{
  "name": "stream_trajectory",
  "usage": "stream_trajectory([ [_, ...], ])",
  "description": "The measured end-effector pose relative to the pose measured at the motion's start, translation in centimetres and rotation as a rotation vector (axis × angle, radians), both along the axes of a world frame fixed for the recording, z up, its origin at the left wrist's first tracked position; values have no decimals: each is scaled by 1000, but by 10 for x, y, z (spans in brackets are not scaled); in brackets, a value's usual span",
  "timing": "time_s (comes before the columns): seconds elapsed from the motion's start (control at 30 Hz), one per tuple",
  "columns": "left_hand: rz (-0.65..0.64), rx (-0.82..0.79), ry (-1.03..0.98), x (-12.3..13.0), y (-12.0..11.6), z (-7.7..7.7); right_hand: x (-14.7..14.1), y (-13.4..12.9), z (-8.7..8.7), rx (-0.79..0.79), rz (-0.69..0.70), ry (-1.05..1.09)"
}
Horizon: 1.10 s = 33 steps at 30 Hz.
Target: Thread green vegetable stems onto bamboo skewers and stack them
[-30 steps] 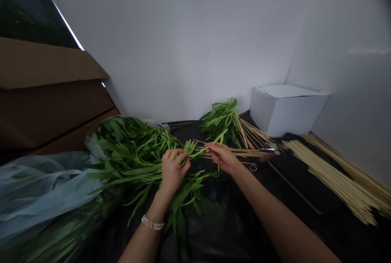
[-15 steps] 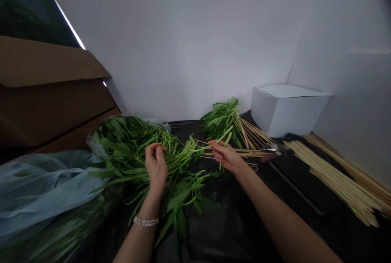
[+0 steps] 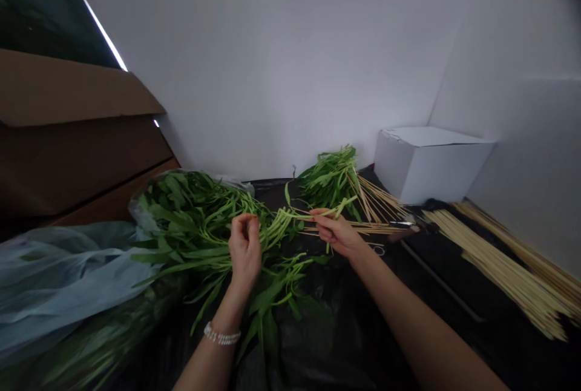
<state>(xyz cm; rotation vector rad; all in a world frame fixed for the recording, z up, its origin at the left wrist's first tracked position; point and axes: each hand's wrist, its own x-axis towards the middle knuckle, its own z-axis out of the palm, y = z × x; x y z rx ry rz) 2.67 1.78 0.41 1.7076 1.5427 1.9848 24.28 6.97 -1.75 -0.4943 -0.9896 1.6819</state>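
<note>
My right hand [image 3: 336,232] pinches a few pale green water spinach stems [image 3: 347,202] whose cut ends poke out to the right. My left hand [image 3: 246,246], a beaded bracelet on its wrist, is closed over the large heap of water spinach [image 3: 186,215]. Its thumb and fingers come together at the stems; what lies between them, if anything, is hidden. Below both hands a smaller bunch of leafy stems [image 3: 290,282] rests on the black plastic sheet [image 3: 331,330].
Behind my right hand lies a leafy bunch [image 3: 329,176] with thin sticks [image 3: 379,197] beside it. A wooden-handled tool [image 3: 403,232] and long pale sticks [image 3: 494,270] are to the right. A white box [image 3: 429,164] stands behind; clear plastic [image 3: 72,282] and cardboard [image 3: 77,88] are left.
My left hand has moved right, closer to my right hand, and its fingers have drawn together. The stems in my right hand have tipped flatter.
</note>
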Motion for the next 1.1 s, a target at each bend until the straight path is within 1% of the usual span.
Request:
stream_trajectory([
  [0.1,-30,0,99,9,-5,2,-1,-1,1,-8,-7,-11],
  [0.23,-75,81,349,13,-8,2,-4,-2,1,-7,7,-35],
  [0.33,-107,146,511,13,-7,-4,-7,-5,0,-2,21,-63],
  [0.43,-98,174,634,13,-6,-13,-11,-8,0,12,32,-82],
  [0.53,-40,190,679,13,-5,-17,-15,-10,0,26,37,-91],
  [0.67,18,207,707,13,-7,-18,-18,-13,1,26,36,-112],
  [0.9,102,109,885,12,-4,-21,-24,-17,0,55,46,-163],
  [1.0,111,112,909,11,-4,-21,-23,-17,0,47,58,-142],
  [1.1,86,117,870,13,-6,-19,-21,-16,1,9,77,-101],
])
